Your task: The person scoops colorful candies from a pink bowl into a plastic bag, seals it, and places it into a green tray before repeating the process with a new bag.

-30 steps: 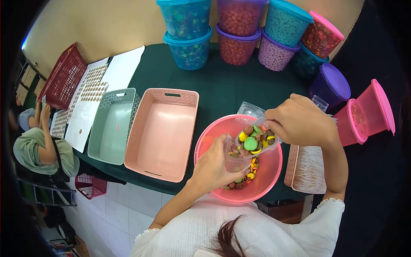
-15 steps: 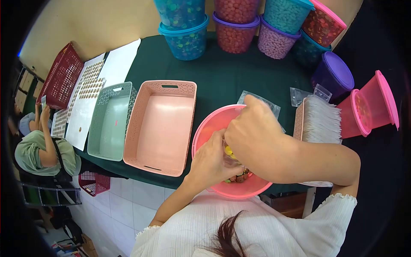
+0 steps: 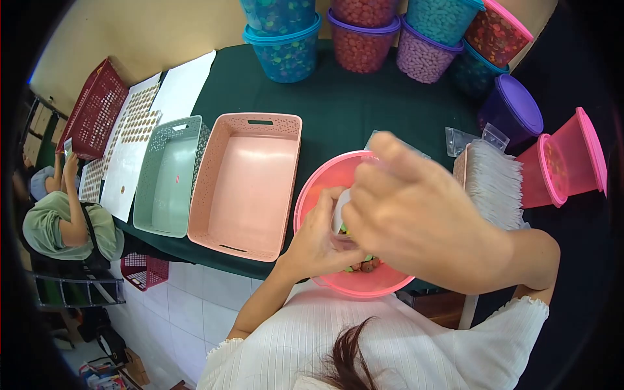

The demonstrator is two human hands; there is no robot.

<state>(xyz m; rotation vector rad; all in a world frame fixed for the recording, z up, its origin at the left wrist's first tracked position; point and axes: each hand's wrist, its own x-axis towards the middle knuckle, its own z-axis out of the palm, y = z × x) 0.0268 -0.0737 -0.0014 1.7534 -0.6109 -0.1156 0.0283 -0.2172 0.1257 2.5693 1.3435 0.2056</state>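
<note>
A round pink tub (image 3: pixel 318 180) stands at the table's front edge, with colourful small pieces (image 3: pixel 367 264) at its bottom. Over its left part, my left hand (image 3: pixel 320 239) is wrapped round a small clear bag (image 3: pixel 342 239) with green and yellow bits inside. My right hand (image 3: pixel 406 208), partly blurred, is held above the tub with its fingers curled, close beside the bag. What those fingers hold, if anything, is hidden. Something whitish shows between the two hands, at the bag's mouth.
Left of the tub are a peach basket (image 3: pixel 247 188) and a green basket (image 3: pixel 166 185). A stack of clear bags (image 3: pixel 491 185) stands on the right. Filled tubs (image 3: pixel 281 57) line the back. At far left a co-worker (image 3: pixel 58 224) is beside a red basket (image 3: pixel 97 107).
My right hand has moved slightly down and right and turned over the tub. A whitish thing now shows at the bag's mouth. The view has shifted a little.
</note>
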